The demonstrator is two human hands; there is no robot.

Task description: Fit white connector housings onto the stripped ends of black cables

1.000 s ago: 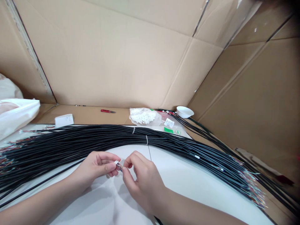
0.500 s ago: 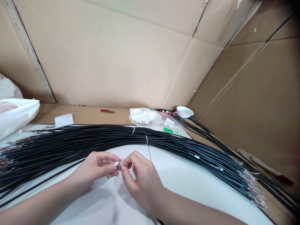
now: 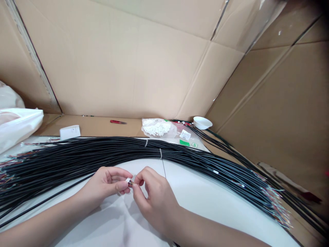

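Between thumb and fingers, my left hand (image 3: 109,183) pinches a small white connector housing (image 3: 128,180). Thin coloured wires (image 3: 131,183) run from the connector toward my right hand (image 3: 154,195). The thumb and forefinger of that hand are closed on the wires, right beside the connector. Both hands are above the white tabletop (image 3: 205,199). Just behind them lies a thick bundle of black cables (image 3: 123,147), bound with ties, its coloured wire ends bare at both sides. My fingers cover part of the connector and wires.
Behind the bundle lie a plastic bag of small white housings (image 3: 156,128), red-handled tweezers (image 3: 118,121) and a white box (image 3: 70,132). A white bowl (image 3: 202,122) stands at the back right near more black cables. Cardboard walls (image 3: 128,61) enclose the back and right; a white bag (image 3: 20,123) sits left.
The fingertips of my right hand have shifted slightly left, closer to the connector. My left hand keeps its hold, nearly still.
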